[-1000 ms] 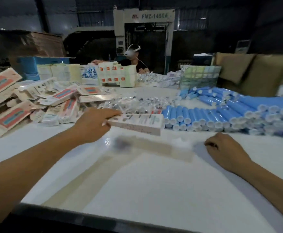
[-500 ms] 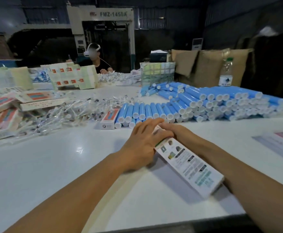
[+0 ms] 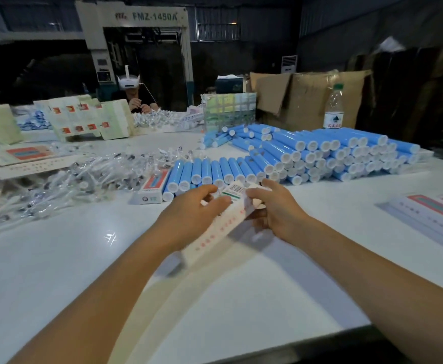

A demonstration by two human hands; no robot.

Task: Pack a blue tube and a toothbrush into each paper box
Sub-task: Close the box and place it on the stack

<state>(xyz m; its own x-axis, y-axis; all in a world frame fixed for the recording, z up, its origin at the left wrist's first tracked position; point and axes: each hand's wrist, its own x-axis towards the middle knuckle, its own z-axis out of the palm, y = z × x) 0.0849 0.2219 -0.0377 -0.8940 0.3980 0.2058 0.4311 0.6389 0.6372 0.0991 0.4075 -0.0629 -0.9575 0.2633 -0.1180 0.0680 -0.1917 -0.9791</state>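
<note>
At the white bench (image 3: 57, 271) of a dim packing hall, you hold one long paper box (image 3: 221, 224) between both hands, lifted just off the glossy surface. Your left hand (image 3: 188, 219) curls its fingers over the top face while your right hand (image 3: 275, 214) grips the far end from the other side, thumb underneath; the pose suggests you are squaring up the flat carton or working its end flap open, though motion blur hides the flap itself. Whether anything is inside the box cannot be told. Just beyond your fingertips lies a neat row of blue tubes (image 3: 215, 172), smooth cylinders with white caps facing you, probably lined up that way so one can be taken without searching. More are stacked in a heap (image 3: 346, 153) to the right. To the left, toothbrushes (image 3: 83, 179) in crinkled clear wrappers sprawl in a loose pile, near a small printed carton (image 3: 153, 187) touching the tube row. Flat printed box blanks (image 3: 438, 214) wait at the right edge. A plastic water bottle (image 3: 334, 109) stands behind the heap.
</note>
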